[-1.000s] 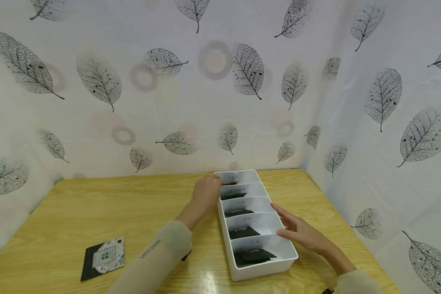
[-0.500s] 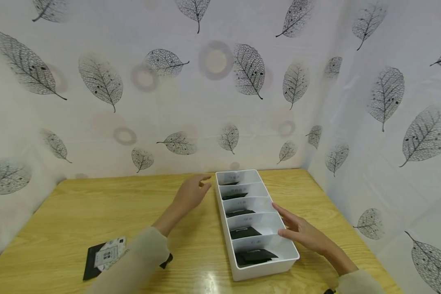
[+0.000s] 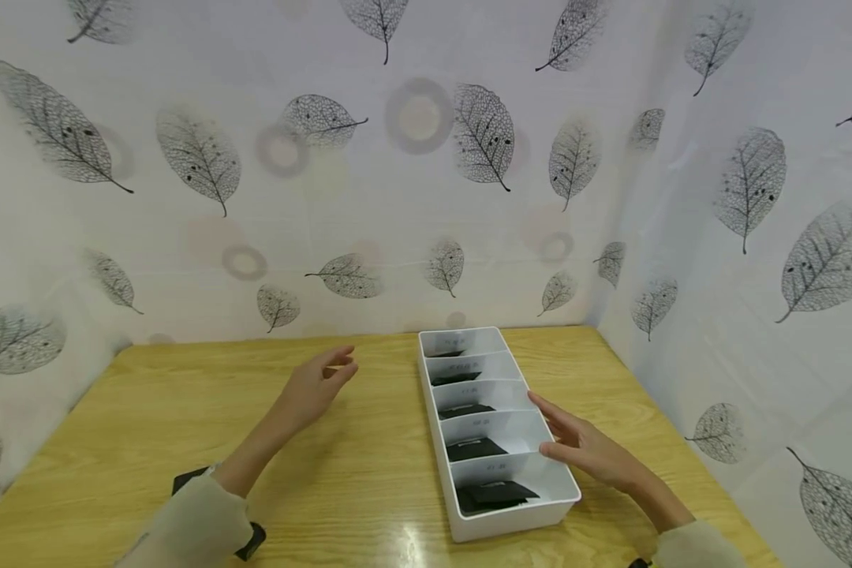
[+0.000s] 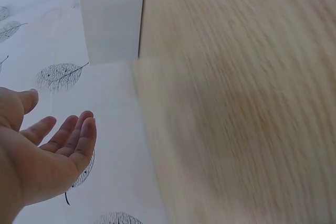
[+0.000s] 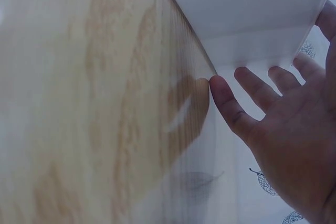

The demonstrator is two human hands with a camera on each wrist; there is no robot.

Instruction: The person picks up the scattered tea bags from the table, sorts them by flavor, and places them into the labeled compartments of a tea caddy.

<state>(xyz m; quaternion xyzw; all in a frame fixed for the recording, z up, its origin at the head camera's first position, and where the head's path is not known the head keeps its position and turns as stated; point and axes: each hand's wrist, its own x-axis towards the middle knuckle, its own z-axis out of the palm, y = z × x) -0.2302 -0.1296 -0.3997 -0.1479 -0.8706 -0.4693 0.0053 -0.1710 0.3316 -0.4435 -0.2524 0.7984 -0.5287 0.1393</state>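
Note:
A long white divided box (image 3: 446, 473) stands on the table, running away from me. Each of its several compartments has flat black packets inside, such as the packet (image 3: 497, 493) in the nearest one. My left hand (image 3: 312, 390) hovers over the table left of the box, fingers relaxed and holding nothing. In the left wrist view the left hand (image 4: 47, 156) is apart from the box wall (image 4: 113, 19). My right hand (image 3: 589, 450) lies along the box's right side. The right wrist view has its fingertips (image 5: 247, 74) right at the box wall (image 5: 252, 9), fingers spread.
The wooden table (image 3: 369, 473) ends at a leaf-printed curtain (image 3: 369, 197) behind and to the right. A black corner of a flat packet (image 3: 187, 479) peeks out by the left sleeve (image 3: 192, 525), which hides the rest of it.
My left hand has moved from the far left rim of the box leftward and towards me, its sleeve now covering most of the flat packet. The right hand and box stay put.

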